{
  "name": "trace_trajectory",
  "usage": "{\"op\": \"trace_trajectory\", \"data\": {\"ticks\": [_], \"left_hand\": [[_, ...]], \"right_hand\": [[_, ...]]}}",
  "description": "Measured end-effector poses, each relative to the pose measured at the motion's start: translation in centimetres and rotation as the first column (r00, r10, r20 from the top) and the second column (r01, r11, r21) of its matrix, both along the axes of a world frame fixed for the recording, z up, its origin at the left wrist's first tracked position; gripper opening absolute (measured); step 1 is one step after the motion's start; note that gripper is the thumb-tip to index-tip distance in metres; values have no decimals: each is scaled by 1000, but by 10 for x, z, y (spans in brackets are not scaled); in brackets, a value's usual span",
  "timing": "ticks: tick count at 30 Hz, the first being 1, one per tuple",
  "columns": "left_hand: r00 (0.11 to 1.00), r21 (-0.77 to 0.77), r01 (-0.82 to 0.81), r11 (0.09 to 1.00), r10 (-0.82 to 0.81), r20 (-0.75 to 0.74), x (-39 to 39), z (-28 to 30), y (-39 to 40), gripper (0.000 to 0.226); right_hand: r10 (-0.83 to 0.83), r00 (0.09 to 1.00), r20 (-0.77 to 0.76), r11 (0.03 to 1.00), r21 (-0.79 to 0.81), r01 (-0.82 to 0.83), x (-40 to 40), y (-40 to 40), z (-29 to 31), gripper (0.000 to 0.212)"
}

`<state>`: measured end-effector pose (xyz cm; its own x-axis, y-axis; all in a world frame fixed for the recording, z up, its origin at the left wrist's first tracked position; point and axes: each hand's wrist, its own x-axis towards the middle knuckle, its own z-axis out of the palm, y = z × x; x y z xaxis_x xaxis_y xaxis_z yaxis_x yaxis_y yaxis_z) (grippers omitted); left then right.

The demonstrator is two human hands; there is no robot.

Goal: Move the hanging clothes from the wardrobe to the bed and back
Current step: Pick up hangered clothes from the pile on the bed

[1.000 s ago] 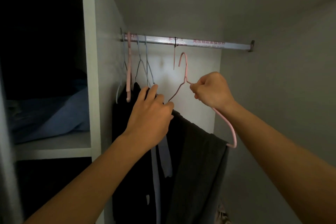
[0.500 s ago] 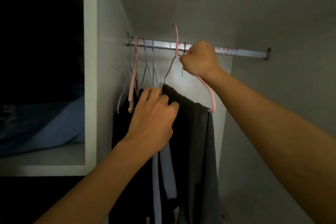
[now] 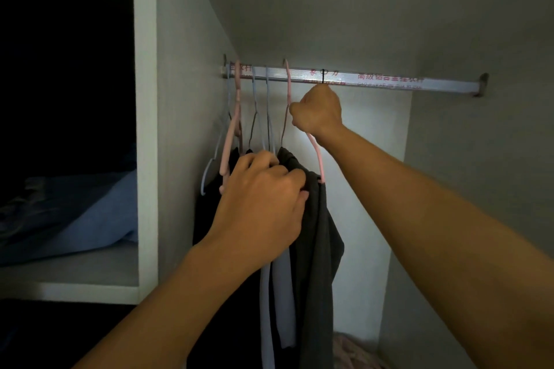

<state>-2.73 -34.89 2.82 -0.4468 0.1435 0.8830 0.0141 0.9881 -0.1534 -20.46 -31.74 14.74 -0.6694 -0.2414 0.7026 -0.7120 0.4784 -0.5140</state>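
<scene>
Head view. Interior of a wardrobe point(image 3: 180, 39), dimly lit, with a metal hanging rail point(image 3: 374, 81) running across the upper centre of the frame from the left partition to a bracket at upper right; red printed characters are visible along its face. The right hand point(image 3: 317, 112), upper centre, is closed around the neck of a pink hanger point(image 3: 318, 159) just below the rail; the hanger's hook point(image 3: 287, 75) sits over the rail, and its right shoulder slopes down to lower right of the hand. A dark grey garment point(image 3: 317, 249) is draped on this hanger and falls through the centre to the bottom edge of the frame. The left hand point(image 3: 263, 204), centre frame, has its fingers curled into the upper fold of the dark grey garment, gripping the cloth near the hanger's left shoulder. To the left of the pink hanger, several further hangers point(image 3: 254, 117), pink and pale blue, hang from the rail close against the partition, carrying black clothes point(image 3: 209, 219) and a pale grey-blue strip of fabric point(image 3: 269, 308). Left of the partition, a shelf point(image 3: 75, 281) holds folded blue fabric point(image 3: 90, 213). At lower right centre, a pinkish textile point(image 3: 353, 350) lies on the wardrobe floor; its nature cannot be determined in this light.
</scene>
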Motion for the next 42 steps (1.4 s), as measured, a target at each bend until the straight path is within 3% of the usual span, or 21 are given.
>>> {"op": "trace_trajectory", "data": {"ticks": [6, 10, 14, 16, 22, 30, 35, 38, 42], "left_hand": [[995, 111, 92, 989, -88, -44, 3, -3, 1, 10], [995, 156, 85, 984, -74, -73, 6, -5, 4, 10], [992, 162, 69, 984, -50, -118, 12, -8, 11, 16], [994, 159, 48, 986, -31, -106, 15, -12, 14, 18], [991, 199, -79, 977, 55, 125, 13, -41, 19, 24], [951, 225, -183, 957, 114, 288, 5, -70, 27, 34], [905, 252, -139, 958, 20, 425, 10, -93, 33, 38], [861, 234, -103, 967, -30, 507, 22, -116, 39, 43], [837, 232, 22, 973, -145, 527, 37, -146, 52, 43]], "right_hand": [[86, 995, 55, 989, -127, -79, 4, -16, -22, 38], [171, 976, 135, 957, -258, -132, 6, -13, -29, 22], [400, 879, 259, 856, -449, -256, 7, 4, -36, 20], [452, 847, 280, 840, -453, -299, 13, 18, -45, 24], [437, 837, 331, 897, -234, -376, 33, 75, -103, 27], [226, 951, 212, 940, 209, -270, 55, 137, -170, 17], [112, 979, 170, 907, 385, -170, 79, 174, -204, 33], [38, 973, 226, 884, 446, -138, 105, 202, -228, 41], [-37, 942, 332, 867, 480, -135, 155, 237, -258, 35]]}}
